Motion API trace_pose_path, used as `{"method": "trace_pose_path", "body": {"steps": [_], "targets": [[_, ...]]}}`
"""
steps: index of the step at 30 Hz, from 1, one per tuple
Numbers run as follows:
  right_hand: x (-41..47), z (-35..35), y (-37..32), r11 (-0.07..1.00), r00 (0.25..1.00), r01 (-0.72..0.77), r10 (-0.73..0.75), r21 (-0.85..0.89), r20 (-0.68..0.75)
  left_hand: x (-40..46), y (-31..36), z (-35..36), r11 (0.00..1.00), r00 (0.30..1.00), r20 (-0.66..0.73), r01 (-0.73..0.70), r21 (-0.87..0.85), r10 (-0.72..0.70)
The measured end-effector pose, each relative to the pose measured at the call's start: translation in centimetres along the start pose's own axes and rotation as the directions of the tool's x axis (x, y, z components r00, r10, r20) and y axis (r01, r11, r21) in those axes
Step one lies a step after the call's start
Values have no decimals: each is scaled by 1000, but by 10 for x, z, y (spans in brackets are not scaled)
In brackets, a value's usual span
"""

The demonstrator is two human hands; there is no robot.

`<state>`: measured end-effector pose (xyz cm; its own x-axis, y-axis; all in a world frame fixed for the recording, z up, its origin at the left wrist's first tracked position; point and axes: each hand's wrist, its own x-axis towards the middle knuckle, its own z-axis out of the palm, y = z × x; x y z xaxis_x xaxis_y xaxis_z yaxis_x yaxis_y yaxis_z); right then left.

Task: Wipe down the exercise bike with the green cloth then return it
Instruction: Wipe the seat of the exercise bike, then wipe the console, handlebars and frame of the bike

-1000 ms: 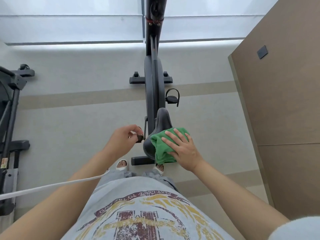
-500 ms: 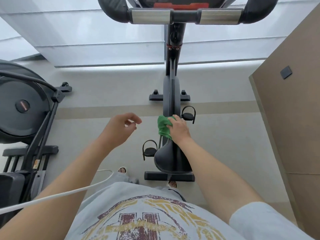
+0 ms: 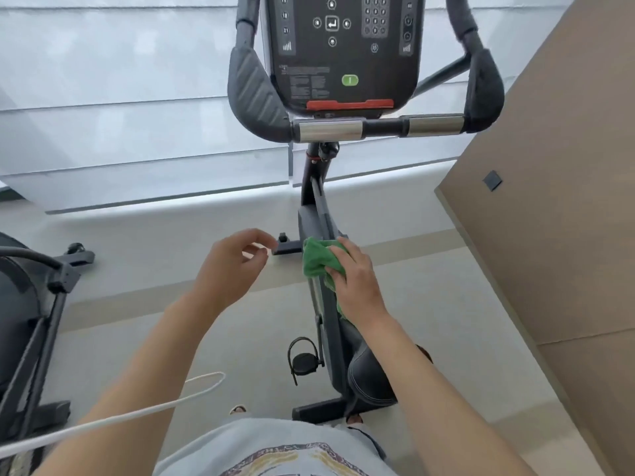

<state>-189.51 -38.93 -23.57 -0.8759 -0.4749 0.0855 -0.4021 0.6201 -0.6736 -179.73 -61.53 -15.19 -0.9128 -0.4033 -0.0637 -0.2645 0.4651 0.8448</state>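
The right hand (image 3: 357, 286) presses the green cloth (image 3: 318, 257) flat on the bike frame (image 3: 324, 221). The left hand (image 3: 228, 269) hangs loose and empty. The cloth looks soft and light, so bunch it anywhere.

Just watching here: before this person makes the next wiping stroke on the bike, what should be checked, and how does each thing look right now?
1. Green cloth under the right hand: ok, fingers press it down.
2. Cloth touching the bike frame: ok.
3. Left hand free: ok, holds nothing, fingers loosely curled.
4. Path up to the handlebar: ok, nothing in the way.
5. Console already wiped: cannot tell.
6. White cord away from the pedal: ok.
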Motion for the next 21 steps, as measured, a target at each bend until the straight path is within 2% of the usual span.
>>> {"method": "trace_pose_path", "body": {"steps": [6, 10, 21], "targets": [[10, 26, -91, 999, 995, 49, -47, 13, -91, 17, -24, -73, 991, 993, 23, -112, -73, 114], [18, 35, -146, 996, 991, 87, -85, 20, -99, 23, -38, -117, 985, 988, -12, -153, -83, 153], [74, -2, -245, 968, 949, 245, -227, 61, -220, 49, -49, -183, 959, 962, -95, -266, -98, 257]]}}
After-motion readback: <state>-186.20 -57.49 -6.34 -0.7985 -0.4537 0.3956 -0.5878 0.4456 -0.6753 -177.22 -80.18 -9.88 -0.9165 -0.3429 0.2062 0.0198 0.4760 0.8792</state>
